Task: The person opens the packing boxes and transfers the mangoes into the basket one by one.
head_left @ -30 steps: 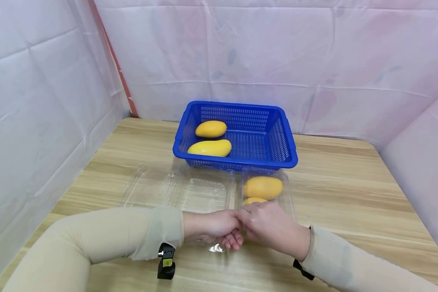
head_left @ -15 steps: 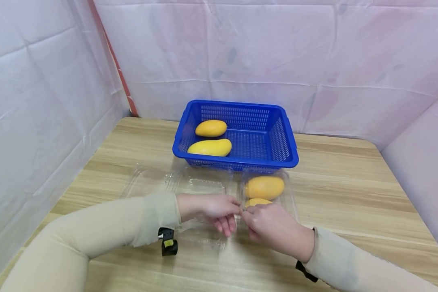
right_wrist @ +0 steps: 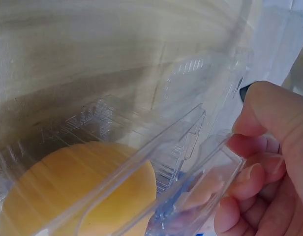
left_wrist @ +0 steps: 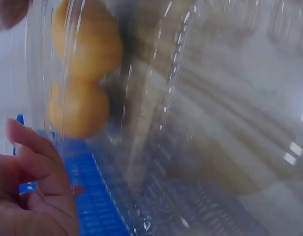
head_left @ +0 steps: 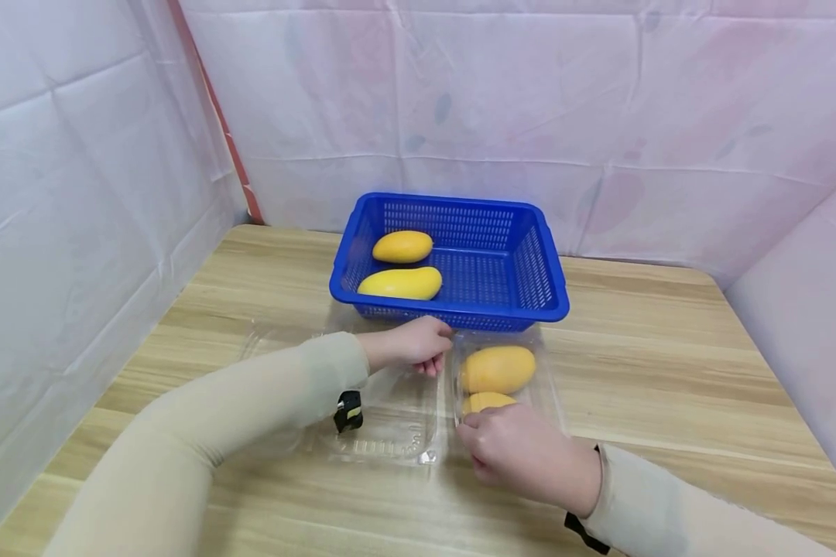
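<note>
A clear plastic clamshell box (head_left: 549,391) lies right of centre, with two yellow mangoes inside, one (head_left: 499,369) behind the other (head_left: 486,401). Its lid stands partly raised in the right wrist view, where my right hand (right_wrist: 269,162) pinches the plastic rim (right_wrist: 235,152) between thumb and fingers. My left hand (head_left: 420,342) is by the box's far left corner, close to the basket front. Its fingers are loosely curled in the left wrist view, with nothing seen between them; whether they touch the plastic is unclear.
A second clear clamshell box (head_left: 383,437) lies open under my left forearm, its other half (head_left: 268,340) to the left. Behind stands a blue basket (head_left: 453,308) with two more mangoes (head_left: 402,283) at its left side. Cloth walls (head_left: 501,100) enclose the wooden table (head_left: 641,348).
My left hand has left my right hand at the near edge and moved away toward the basket. The filled box has shifted slightly nearer; my right hand stays at its near left edge.
</note>
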{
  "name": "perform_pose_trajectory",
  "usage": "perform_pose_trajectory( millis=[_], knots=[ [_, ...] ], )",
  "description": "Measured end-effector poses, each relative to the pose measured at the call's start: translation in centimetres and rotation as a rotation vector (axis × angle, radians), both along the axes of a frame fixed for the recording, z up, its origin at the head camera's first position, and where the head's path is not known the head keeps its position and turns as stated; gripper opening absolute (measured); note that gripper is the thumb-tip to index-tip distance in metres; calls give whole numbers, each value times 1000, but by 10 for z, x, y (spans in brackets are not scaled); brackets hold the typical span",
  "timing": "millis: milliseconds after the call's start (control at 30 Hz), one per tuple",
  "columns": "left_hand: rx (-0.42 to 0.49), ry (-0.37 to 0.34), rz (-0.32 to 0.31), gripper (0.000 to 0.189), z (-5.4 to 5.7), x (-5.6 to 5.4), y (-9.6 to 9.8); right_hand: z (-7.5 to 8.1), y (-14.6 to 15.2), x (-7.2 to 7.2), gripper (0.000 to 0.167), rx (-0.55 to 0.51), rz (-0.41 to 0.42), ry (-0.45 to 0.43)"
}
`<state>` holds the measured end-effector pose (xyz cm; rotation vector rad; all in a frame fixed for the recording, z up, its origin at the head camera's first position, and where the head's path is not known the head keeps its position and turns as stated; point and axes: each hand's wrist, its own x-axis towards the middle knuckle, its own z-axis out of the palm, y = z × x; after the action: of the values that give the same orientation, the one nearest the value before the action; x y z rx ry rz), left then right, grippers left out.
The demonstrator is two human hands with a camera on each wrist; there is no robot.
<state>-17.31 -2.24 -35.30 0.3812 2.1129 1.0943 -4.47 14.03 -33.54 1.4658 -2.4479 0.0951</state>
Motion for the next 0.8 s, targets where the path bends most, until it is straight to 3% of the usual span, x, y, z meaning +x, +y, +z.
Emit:
perform_pose_trajectory(
  millis=[167, 333, 467, 600, 800],
  knots=[
    [-31, -23, -42, 43, 5, -8, 1, 1, -2, 2, 27, -6, 23, -49],
    [10, -121, -39, 34, 5, -11, -1, 11, -1, -6, 24, -26, 30, -175],
    [66, -192, -8, 30, 5, -12, -4, 30, 3, -26, 21, -62, -74, -219],
    [103, -220, 4, 27, 5, -12, -5, 42, 4, -56, 13, 1, -216, -205],
    [159, -261, 27, 16, 2, -10, -4, 39, -1, -91, 13, 166, -297, -153]
  ],
)
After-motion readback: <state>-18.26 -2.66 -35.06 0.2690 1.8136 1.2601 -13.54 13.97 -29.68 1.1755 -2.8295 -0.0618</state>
